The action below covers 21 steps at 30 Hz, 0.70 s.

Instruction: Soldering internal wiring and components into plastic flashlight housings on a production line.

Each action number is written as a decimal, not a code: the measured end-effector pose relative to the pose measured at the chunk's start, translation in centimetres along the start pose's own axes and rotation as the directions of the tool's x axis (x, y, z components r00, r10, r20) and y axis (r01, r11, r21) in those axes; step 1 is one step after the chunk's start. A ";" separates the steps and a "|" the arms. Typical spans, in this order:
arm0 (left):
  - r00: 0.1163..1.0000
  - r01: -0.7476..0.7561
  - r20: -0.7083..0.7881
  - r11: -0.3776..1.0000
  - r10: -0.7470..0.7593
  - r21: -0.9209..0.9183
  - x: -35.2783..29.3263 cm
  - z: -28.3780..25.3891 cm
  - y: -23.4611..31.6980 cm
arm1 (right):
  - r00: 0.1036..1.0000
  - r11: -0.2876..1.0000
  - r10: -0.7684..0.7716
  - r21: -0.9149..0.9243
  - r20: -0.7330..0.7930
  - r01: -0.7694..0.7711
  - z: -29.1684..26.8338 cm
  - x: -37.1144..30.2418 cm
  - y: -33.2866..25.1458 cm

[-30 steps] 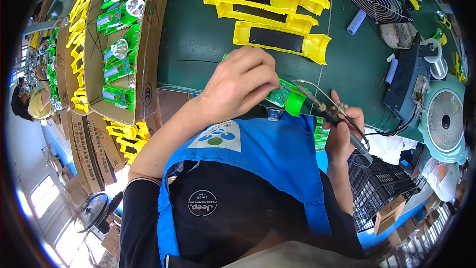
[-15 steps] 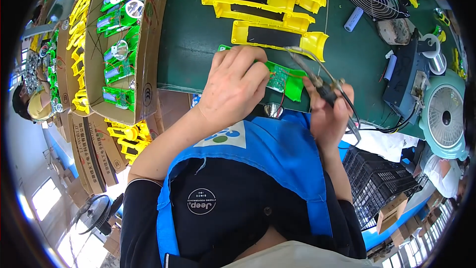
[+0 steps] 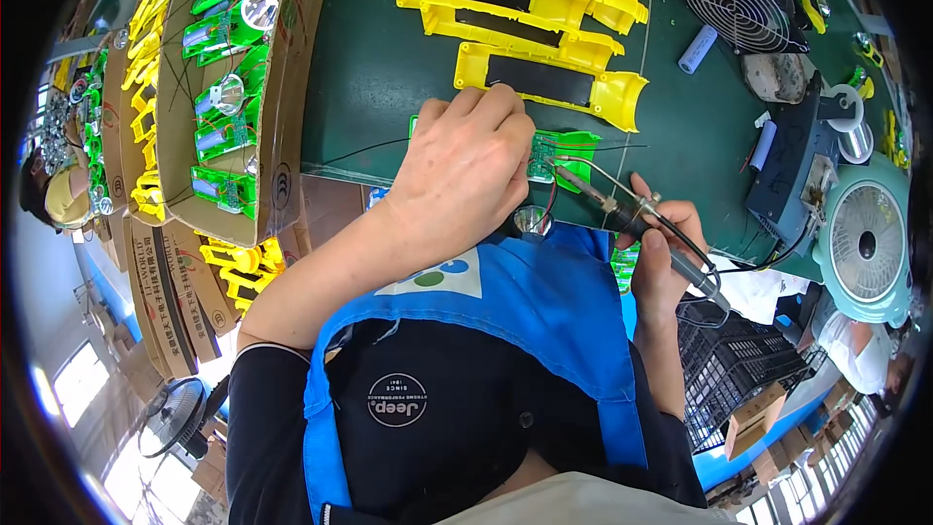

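Observation:
My left hand (image 3: 471, 156) is closed, fingertips bent down and mostly hidden, over a green plastic flashlight housing. A thin black wire (image 3: 364, 149) passes under its fingers and comes out on the right, across the green housing (image 3: 575, 144). Set in that housing is a small green circuit board (image 3: 541, 157). In my right hand (image 3: 671, 258) is a soldering iron (image 3: 627, 219) with a thin metal tube along it. Its tip reaches the board's right side. A round silver reflector (image 3: 532, 222) on a wire lies at the table edge below the board.
Yellow housings (image 3: 549, 78) with dark strips lie beyond my hands. To the left stands a cardboard box (image 3: 282, 126) of green assemblies. On the right are a battery cell (image 3: 698, 49), a black fan (image 3: 743, 0), a soldering station (image 3: 785, 151) with a solder spool, and a pale green fan (image 3: 865, 233).
The soldering iron's tip has come down to the board, and my right hand has moved lower. The black wire now shows on both sides of my left hand, which has shifted slightly right.

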<state>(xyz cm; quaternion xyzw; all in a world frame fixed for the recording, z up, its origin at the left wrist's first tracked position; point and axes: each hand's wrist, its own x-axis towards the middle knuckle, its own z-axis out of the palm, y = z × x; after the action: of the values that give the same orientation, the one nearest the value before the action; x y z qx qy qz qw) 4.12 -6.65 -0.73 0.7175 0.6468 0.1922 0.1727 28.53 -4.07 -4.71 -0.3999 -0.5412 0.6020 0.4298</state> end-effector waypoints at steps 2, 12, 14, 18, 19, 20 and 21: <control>1.000 -0.004 0.004 1.000 0.004 -0.006 0.0 -0.2 0.0 | 1.000 0.999 0.003 -0.037 0.029 -0.002 0.1 0.2 -0.1; 1.000 -0.028 0.010 0.999 0.028 -0.019 0.0 -0.3 0.1 | 0.997 0.991 -0.013 -0.130 0.074 0.023 0.2 0.3 -0.5; 0.999 -0.032 0.011 0.999 0.032 -0.019 0.0 -0.3 0.0 | 0.997 0.985 -0.009 -0.169 0.076 0.022 0.2 0.3 -0.4; 0.999 -0.037 0.021 0.999 0.038 -0.032 0.2 -0.3 -0.1 | 0.993 0.974 -0.047 -0.214 0.113 0.070 0.2 0.6 -0.5; 0.999 -0.036 0.020 0.999 0.036 -0.031 0.2 -0.3 -0.1 | 0.992 0.974 -0.046 -0.213 0.114 0.070 0.2 0.6 -0.5; 0.999 -0.033 0.024 0.999 0.033 -0.023 0.2 -0.4 -0.1 | 0.990 0.972 -0.061 -0.216 0.124 0.087 0.2 0.6 -0.4; 0.999 -0.029 0.027 0.999 0.030 -0.014 0.2 -0.5 0.0 | 0.988 0.970 -0.076 -0.218 0.134 0.105 0.1 0.6 -0.3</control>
<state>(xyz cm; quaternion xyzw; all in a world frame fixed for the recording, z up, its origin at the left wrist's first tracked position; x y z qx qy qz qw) 3.91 -6.44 -0.33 0.7282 0.6325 0.1896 0.1836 28.23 -3.52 -4.37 -0.3824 -0.6492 0.5405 0.3743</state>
